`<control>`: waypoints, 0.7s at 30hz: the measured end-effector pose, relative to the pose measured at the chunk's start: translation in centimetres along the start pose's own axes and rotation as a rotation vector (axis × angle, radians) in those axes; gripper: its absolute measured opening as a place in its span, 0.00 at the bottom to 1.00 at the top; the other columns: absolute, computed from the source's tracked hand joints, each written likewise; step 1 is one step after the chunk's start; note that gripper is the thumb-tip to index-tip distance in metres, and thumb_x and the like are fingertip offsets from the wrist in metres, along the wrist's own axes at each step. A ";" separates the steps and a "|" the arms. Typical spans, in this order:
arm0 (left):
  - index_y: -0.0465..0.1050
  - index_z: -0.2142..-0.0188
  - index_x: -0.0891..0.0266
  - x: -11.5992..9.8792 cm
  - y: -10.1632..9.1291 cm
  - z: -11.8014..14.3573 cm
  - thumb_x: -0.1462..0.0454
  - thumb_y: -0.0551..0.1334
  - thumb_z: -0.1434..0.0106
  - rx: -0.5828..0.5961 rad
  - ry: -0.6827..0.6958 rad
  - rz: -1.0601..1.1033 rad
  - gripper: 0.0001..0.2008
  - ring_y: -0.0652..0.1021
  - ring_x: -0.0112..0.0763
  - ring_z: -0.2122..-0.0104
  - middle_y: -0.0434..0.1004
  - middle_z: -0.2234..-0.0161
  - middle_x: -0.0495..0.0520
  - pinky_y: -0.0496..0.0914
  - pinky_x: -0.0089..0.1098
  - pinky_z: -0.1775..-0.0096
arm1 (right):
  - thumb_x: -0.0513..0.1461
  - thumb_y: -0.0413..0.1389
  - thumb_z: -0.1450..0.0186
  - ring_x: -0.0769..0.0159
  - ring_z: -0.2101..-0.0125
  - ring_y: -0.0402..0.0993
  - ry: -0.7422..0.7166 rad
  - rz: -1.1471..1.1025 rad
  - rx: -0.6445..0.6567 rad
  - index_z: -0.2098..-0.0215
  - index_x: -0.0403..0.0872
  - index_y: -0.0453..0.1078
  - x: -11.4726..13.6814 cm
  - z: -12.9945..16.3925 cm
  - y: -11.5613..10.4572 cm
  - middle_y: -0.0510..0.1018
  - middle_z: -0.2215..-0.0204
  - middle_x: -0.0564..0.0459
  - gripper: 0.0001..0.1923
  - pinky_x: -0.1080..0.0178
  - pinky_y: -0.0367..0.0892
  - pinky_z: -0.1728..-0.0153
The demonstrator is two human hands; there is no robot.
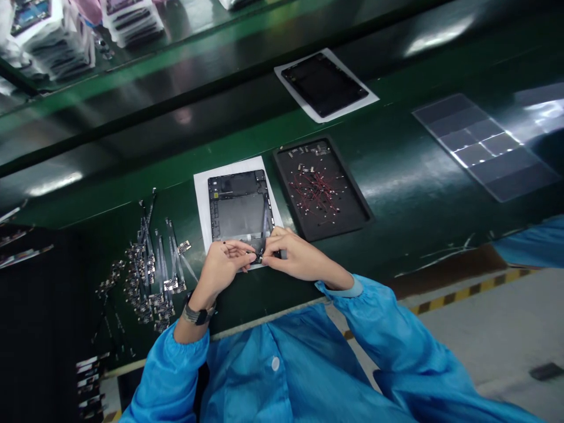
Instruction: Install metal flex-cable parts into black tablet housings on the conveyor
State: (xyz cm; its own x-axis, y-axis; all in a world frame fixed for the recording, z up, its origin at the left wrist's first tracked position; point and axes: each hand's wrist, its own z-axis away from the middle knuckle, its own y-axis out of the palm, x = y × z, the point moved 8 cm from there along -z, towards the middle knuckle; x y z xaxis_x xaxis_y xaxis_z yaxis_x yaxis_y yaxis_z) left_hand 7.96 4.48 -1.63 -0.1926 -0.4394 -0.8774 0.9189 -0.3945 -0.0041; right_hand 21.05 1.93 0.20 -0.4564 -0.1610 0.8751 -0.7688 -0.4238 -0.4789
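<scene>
Fingers (251, 254) of both hands pinching small part (257, 257) (near edge), tablet shell (238, 205)

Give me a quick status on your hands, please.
Both hands, left and right, pinching a small part at the open tablet's near edge. Nothing blocking.

Left hand (222, 264) and right hand (296, 258) met at the near edge of an open tablet shell (239, 207), fingertips pinching a small dark part (257, 256) there. Shell lay on a white sheet (202, 200) on the green table (418, 194). Black tray (363, 205) of small red-wired parts sat just right of it. Loose flat cables (152, 270) were spread to the left. A second tablet (324, 83) lay farther back. Both sleeves blue; a watch (197, 315) on the left wrist.
</scene>
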 end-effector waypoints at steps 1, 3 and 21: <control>0.80 0.73 0.65 0.0 0.0 0.0 0.65 0.73 0.54 -0.001 0.000 0.001 0.08 0.74 0.29 0.81 0.74 0.83 0.51 0.71 0.29 0.76 | 0.34 0.57 0.35 0.61 0.63 0.64 0.003 -0.002 -0.002 0.75 0.46 0.73 0.0 0.0 0.0 0.76 0.73 0.54 0.11 0.57 0.58 0.56; 0.80 0.73 0.65 0.1 0.0 0.1 0.66 0.72 0.54 -0.003 -0.002 0.002 0.07 0.74 0.29 0.81 0.74 0.83 0.51 0.71 0.29 0.76 | 0.33 0.57 0.35 0.62 0.63 0.64 0.010 -0.007 -0.007 0.75 0.46 0.73 0.0 -0.1 0.0 0.76 0.74 0.54 0.11 0.57 0.58 0.56; 0.78 0.74 0.67 0.1 0.3 0.0 0.67 0.72 0.56 0.006 -0.045 0.012 0.08 0.72 0.25 0.83 0.74 0.85 0.49 0.69 0.26 0.77 | 0.33 0.59 0.34 0.63 0.64 0.67 -0.046 -0.097 -0.048 0.71 0.45 0.75 -0.4 0.0 -0.4 0.77 0.71 0.53 0.08 0.59 0.59 0.58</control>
State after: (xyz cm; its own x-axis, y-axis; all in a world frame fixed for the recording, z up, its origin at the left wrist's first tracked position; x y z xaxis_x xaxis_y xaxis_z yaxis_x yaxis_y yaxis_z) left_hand 8.21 4.32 -1.68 -0.1975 -0.4800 -0.8547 0.9189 -0.3943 0.0091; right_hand 21.52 2.15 0.02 -0.3585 -0.1628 0.9192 -0.8294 -0.3964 -0.3937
